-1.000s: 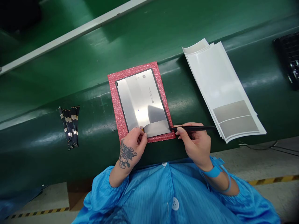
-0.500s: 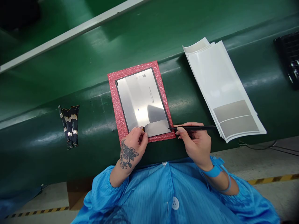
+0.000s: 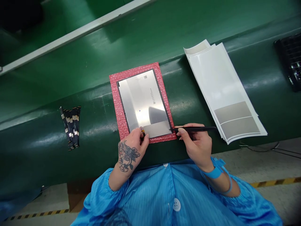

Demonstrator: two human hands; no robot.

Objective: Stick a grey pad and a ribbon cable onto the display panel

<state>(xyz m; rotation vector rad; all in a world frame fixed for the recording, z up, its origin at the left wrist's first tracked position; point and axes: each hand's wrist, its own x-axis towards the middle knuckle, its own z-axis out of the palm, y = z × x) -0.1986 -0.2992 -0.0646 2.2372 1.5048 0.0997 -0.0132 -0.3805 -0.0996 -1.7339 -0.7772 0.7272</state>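
Observation:
A shiny silver display panel (image 3: pixel 142 100) lies face down on a pink bubble-wrap mat (image 3: pixel 114 94) on the green bench. My left hand (image 3: pixel 130 149), tattooed on the back, rests at the panel's near left corner with its fingers pinched on a small yellowish tab (image 3: pixel 142 129) there. My right hand (image 3: pixel 196 142) is closed around black tweezers (image 3: pixel 195 128), whose tip touches the panel's near right corner.
A stack of white and grey film sheets (image 3: pixel 223 91) lies to the right of the mat. A bundle of dark flex cables (image 3: pixel 70 127) lies to the left. A black slotted tray (image 3: pixel 290 59) sits at the far right edge. A white rail (image 3: pixel 77 31) crosses the bench's back.
My left hand has turned slightly at the panel's near left corner. The right hand and tweezers have stayed in place.

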